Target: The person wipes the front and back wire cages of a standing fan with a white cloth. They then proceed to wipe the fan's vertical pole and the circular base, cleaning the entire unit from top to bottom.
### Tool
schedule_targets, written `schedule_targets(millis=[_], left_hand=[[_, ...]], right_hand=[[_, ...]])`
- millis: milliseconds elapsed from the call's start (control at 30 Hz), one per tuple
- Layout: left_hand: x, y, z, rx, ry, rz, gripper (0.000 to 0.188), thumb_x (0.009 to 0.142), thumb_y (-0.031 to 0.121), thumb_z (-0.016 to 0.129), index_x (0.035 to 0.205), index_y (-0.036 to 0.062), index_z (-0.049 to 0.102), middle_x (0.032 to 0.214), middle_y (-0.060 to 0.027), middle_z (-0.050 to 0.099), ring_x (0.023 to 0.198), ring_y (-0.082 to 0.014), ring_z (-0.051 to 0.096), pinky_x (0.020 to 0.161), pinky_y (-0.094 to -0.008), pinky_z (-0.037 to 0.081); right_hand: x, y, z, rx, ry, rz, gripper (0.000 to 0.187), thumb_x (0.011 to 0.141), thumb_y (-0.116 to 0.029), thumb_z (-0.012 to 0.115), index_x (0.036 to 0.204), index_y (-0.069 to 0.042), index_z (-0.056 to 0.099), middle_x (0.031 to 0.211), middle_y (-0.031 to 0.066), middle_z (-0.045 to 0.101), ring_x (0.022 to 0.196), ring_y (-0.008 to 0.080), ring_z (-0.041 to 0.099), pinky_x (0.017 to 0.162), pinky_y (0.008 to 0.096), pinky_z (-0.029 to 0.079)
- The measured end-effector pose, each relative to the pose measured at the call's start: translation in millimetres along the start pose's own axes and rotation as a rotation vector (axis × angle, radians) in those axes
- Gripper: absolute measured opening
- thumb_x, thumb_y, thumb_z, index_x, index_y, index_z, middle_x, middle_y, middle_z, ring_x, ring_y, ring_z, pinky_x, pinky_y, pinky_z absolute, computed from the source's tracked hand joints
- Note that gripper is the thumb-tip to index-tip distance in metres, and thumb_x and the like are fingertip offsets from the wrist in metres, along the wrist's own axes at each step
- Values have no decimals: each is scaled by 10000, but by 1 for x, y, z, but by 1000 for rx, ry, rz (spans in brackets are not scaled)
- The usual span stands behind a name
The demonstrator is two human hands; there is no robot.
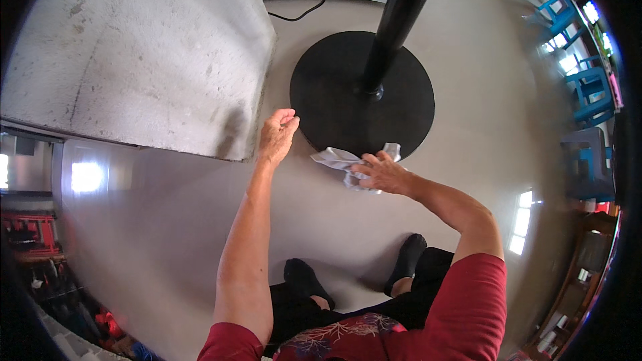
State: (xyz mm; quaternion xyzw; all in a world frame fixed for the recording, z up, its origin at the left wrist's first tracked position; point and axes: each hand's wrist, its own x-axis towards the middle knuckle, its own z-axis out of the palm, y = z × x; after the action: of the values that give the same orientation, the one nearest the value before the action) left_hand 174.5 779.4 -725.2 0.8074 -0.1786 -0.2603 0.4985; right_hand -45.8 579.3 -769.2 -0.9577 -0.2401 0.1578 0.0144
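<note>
A black round base [328,117] lies on the floor, and a thick black pole [404,13] rises from it. My right hand [386,174] grips a crumpled white cloth [340,158] at the near edge of the base. Part of the cloth hangs over the rim toward the floor, and some of it is hidden under my fingers. My left hand [278,135] is by the left rim of the base, its fingers curled together with nothing visible in them. Whether its fingertips touch the rim, I cannot tell.
A rough pale block [154,53] stands close on the left, beside my left hand. Behind the base runs a black cable [314,8]. Blue chairs [592,97] line the far right, and a wooden shelf [582,281] is below them. My feet in dark socks [304,279] are on the glossy floor.
</note>
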Motion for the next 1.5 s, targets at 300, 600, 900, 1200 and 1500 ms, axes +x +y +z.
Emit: schedule_targets(millis=[300,600,900,1200,1500], left_hand=[[-1,2,18,4,-86,34,426,847,334,609,1158,46,571,1038,-55,631,867,-147,587,699,-332,479],[-4,14,31,-50,-119,36,377,854,216,601,1126,-43,571,1069,-163,633,967,-216,608,849,-319,475],[-4,22,45,-50,-180,-14,360,869,185,592,1142,-47,560,1043,-143,637,878,-178,607,785,-300,493],[3,-4,39,-23,-168,-66,371,867,227,594,1149,-13,561,1058,-119,627,904,-175,598,776,-310,482],[12,-21,39,12,-188,-30,452,862,367,591,1193,62,553,1074,-64,615,888,-166,594,718,-334,480]], right_hand=[[-89,73,-46,1103,66,1094,331,729,-162,660,1058,-140,635,1005,138,593,820,238,633,609,323,548],[29,-12,46,321,720,1612,750,683,-59,638,1356,-199,336,1294,264,323,1059,468,423,830,541,437],[62,-98,52,266,766,1094,691,679,-8,602,1314,-203,412,1305,222,350,1028,393,451,865,480,393],[13,21,55,432,977,1620,569,741,-172,657,1279,-161,473,1332,245,349,1138,463,391,956,521,347],[-29,110,64,753,856,1657,614,821,-344,594,1357,-191,336,1153,210,549,1089,446,480,918,508,391]])
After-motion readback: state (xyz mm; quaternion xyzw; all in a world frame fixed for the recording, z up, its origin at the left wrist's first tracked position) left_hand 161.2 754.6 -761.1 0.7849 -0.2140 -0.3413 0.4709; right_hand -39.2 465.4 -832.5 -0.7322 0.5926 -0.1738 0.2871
